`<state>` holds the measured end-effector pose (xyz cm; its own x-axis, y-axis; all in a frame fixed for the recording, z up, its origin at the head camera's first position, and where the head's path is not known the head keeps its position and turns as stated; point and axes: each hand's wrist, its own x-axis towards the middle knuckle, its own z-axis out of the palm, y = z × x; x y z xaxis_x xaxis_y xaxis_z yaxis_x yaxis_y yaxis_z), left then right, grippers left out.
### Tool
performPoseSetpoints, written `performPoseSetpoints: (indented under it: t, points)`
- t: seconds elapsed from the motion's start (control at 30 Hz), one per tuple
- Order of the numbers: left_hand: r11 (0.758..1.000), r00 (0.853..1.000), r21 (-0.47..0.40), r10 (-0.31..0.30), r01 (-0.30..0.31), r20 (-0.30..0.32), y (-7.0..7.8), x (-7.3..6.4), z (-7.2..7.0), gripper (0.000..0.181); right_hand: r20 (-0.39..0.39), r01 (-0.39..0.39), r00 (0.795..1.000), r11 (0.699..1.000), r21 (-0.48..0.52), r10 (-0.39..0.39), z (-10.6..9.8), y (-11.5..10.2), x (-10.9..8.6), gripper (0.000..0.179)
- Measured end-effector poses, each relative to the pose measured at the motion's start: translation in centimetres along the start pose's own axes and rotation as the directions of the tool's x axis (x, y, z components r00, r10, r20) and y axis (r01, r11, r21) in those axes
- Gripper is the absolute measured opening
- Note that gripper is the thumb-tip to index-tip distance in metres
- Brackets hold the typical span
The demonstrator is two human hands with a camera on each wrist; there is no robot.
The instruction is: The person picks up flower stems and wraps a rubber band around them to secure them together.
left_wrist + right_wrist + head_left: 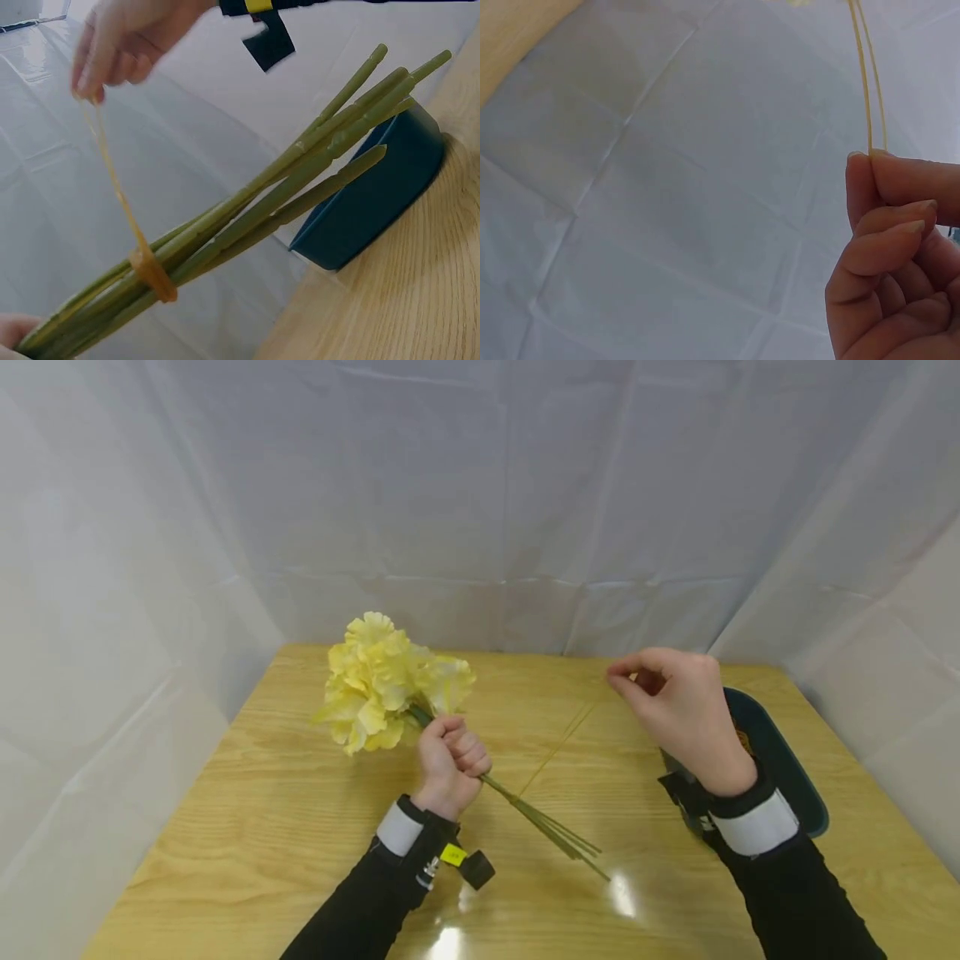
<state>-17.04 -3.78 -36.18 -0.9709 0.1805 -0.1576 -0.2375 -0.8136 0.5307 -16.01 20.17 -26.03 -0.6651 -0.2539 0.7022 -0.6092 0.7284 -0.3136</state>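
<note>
My left hand (453, 764) grips a bunch of yellow artificial flowers (382, 681) by their green stems (247, 202), just below the blooms. The blooms point to the far left and the stem ends slant toward the near right. A yellowish rubber band (154, 274) is wound round the stems beyond the left fist. My right hand (678, 710) pinches the band's free loop between thumb and forefinger. In the right wrist view two taut strands of the rubber band (866, 82) run up from the fingertips.
A dark teal tray (787, 760) stands at the right of the wooden table (285, 793), partly behind my right wrist, with some brownish things in it. White sheeting (465, 510) hangs behind the table and at both sides.
</note>
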Motion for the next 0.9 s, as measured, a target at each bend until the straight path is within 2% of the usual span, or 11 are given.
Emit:
performPoseSetpoints:
  t: [0.23, 0.43, 0.67, 0.9]
  points:
    - [1.000, 0.999, -0.005, -0.024, 0.025, 0.038, 0.0, -0.2, 0.5, 0.046, 0.078, -0.162, 0.984, 0.985, 0.053, 0.158, 2.0, 4.3, 0.2, 0.004]
    - [0.995, 0.997, -0.061, -0.070, 0.072, 0.033, 0.1, -0.7, 1.0, 0.048, 0.228, -0.298, 0.937, 0.947, 0.120, 0.266, 4.6, 6.4, -0.4, 0.007]
    - [0.974, 0.991, -0.193, -0.101, 0.116, 0.084, 0.7, -1.5, 1.3, 0.048, 0.364, -0.354, 0.888, 0.923, 0.149, 0.281, 7.4, 6.2, -1.6, 0.011]
    - [0.913, 0.987, -0.385, -0.092, 0.136, 0.132, 1.7, -2.0, 1.4, 0.048, 0.454, -0.395, 0.848, 0.898, 0.197, 0.273, 9.7, 5.1, -3.0, 0.007]
